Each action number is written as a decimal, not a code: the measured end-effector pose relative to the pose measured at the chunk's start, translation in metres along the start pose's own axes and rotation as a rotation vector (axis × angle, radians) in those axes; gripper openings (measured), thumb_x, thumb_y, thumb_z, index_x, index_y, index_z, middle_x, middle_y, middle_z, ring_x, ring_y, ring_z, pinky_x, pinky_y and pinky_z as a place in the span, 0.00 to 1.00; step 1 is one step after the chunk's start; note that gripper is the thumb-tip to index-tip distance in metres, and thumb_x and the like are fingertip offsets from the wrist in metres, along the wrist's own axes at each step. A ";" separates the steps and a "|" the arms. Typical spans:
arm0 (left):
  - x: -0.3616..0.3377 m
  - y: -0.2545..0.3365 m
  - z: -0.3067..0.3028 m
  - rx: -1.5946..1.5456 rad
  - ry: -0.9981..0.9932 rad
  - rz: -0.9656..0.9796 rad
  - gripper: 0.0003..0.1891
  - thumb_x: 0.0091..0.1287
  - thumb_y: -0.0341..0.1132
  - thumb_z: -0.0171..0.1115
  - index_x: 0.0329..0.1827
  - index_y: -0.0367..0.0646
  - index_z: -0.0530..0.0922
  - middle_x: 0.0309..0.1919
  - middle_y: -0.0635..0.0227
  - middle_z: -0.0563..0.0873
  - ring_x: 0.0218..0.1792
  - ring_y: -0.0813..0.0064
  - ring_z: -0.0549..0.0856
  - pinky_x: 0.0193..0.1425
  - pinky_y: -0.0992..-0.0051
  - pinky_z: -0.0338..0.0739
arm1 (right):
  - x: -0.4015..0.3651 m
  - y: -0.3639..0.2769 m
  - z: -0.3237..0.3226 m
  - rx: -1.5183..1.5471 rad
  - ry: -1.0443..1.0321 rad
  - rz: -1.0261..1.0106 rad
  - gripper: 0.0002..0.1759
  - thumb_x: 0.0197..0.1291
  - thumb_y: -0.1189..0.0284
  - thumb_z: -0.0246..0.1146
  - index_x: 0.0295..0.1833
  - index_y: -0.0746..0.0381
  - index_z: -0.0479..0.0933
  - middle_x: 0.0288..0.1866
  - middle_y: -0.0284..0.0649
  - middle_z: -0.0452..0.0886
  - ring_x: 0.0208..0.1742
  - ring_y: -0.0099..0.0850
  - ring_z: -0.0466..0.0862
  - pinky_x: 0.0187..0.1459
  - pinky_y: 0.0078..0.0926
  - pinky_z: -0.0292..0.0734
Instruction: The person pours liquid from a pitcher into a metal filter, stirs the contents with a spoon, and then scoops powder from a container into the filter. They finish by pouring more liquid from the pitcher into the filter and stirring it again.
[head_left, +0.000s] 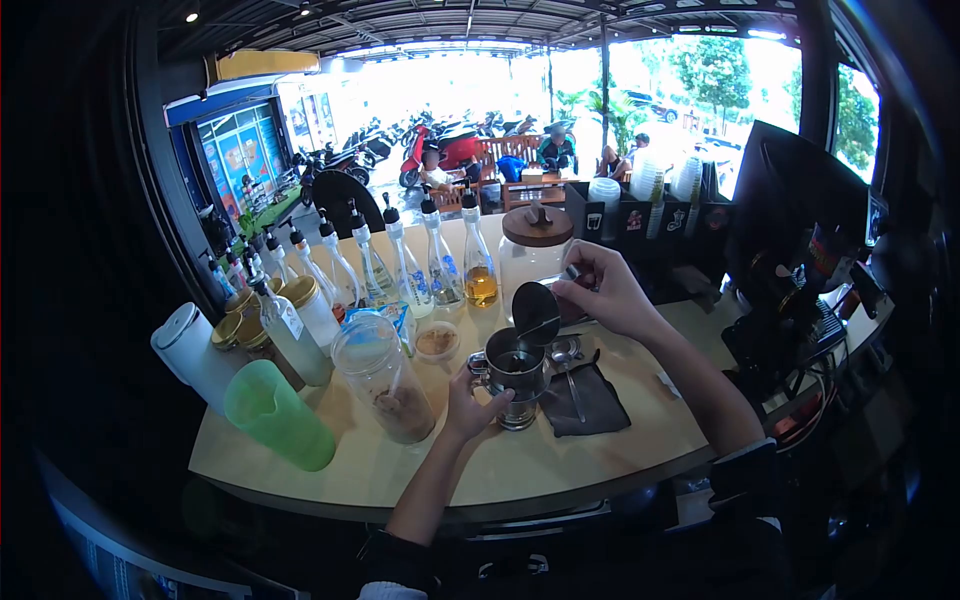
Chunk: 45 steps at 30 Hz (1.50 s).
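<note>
My left hand [470, 408] grips the handle side of a small metal pot [517, 375] standing on the pale counter [600, 450]. The pot's round lid [536, 313] is tipped up above it. My right hand [605, 292] is raised just behind the pot and holds a thin metal utensil [535, 328] that reaches down toward the pot's mouth. A spoon [568, 360] lies on a dark folded cloth [590, 398] right of the pot.
A row of pump bottles [410, 265] lines the counter's far edge, beside a glass jar with a wooden lid [535, 255]. Left stand a clear jar [385, 375], a green cup [275, 415] and a white container [190, 350]. A dark machine [800, 240] fills the right.
</note>
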<state>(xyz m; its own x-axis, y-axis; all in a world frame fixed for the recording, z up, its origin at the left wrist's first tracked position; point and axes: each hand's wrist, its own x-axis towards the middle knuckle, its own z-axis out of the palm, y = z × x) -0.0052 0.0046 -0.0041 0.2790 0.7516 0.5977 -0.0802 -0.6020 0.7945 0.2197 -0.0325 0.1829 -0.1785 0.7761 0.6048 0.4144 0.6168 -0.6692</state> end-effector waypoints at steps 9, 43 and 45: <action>-0.001 -0.006 0.000 0.007 -0.011 -0.024 0.36 0.49 0.37 0.74 0.62 0.34 0.71 0.48 0.61 0.83 0.48 0.73 0.83 0.54 0.70 0.77 | 0.000 -0.009 -0.001 -0.064 -0.023 0.012 0.14 0.55 0.75 0.68 0.33 0.65 0.67 0.22 0.27 0.62 0.24 0.14 0.61 0.24 0.19 0.59; 0.002 0.001 0.004 -0.094 -0.015 0.025 0.36 0.49 0.37 0.73 0.62 0.34 0.71 0.49 0.60 0.83 0.49 0.72 0.84 0.53 0.71 0.79 | -0.004 -0.015 0.005 -0.057 0.017 0.074 0.14 0.54 0.74 0.69 0.32 0.63 0.67 0.23 0.25 0.61 0.26 0.13 0.59 0.26 0.16 0.56; 0.002 0.000 0.003 -0.080 -0.018 0.020 0.36 0.49 0.37 0.73 0.62 0.34 0.71 0.49 0.60 0.83 0.49 0.72 0.84 0.53 0.71 0.79 | -0.005 -0.016 0.005 -0.060 0.009 0.078 0.15 0.55 0.74 0.68 0.32 0.61 0.66 0.24 0.23 0.62 0.26 0.10 0.60 0.26 0.14 0.55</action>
<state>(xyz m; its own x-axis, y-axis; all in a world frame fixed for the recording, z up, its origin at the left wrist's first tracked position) -0.0015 0.0054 -0.0037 0.2936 0.7340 0.6124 -0.1619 -0.5932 0.7886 0.2096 -0.0453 0.1888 -0.1355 0.8202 0.5557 0.4793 0.5452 -0.6878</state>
